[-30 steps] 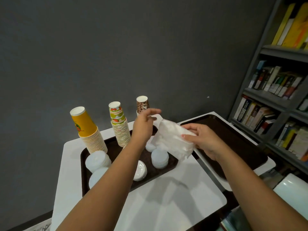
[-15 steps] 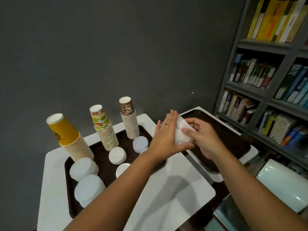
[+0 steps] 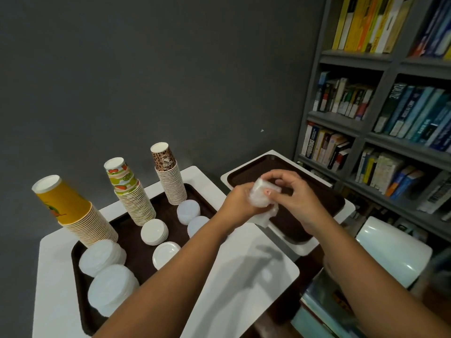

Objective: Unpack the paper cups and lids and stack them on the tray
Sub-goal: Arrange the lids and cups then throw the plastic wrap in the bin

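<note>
- Bench (image 3: 244, 284): white top with rounded corners, carrying a dark brown tray (image 3: 136, 242) on its left half.
- Yellow cup stack (image 3: 73, 213): upside-down paper cups at the far left corner of the tray, leaning left.
- Two large lid stacks (image 3: 107, 272): translucent white, on the near left part of the tray, one just behind the other.
- Fruit-print cup stack (image 3: 129, 191): upside-down, at the far edge of the tray, right of the yellow stack.
- Brown-print cup stack (image 3: 168, 176): upside-down and upright, at the far right corner of the tray.
- Small lid stacks (image 3: 155, 231): white, set in the middle and right of the tray, near the two right-hand cup stacks; one single lid lies nearest, partly hidden by the left forearm.
- Left hand (image 3: 240, 202): fingers curled round the left side of a crumpled clear plastic wrapper (image 3: 261, 201), gripping it.
- Plastic wrapper: held in the air between both hands, above the gap between the bench and the second tray; a loose corner hangs below.
- Right hand (image 3: 295, 193): thumb and fingers pinch the right side of the wrapper.
- Second tray (image 3: 317, 206): dark brown, on a separate white bench to the right, beneath the right hand.
- Bookshelf (image 3: 380, 113): grey, filled with books, along the right wall.
</note>
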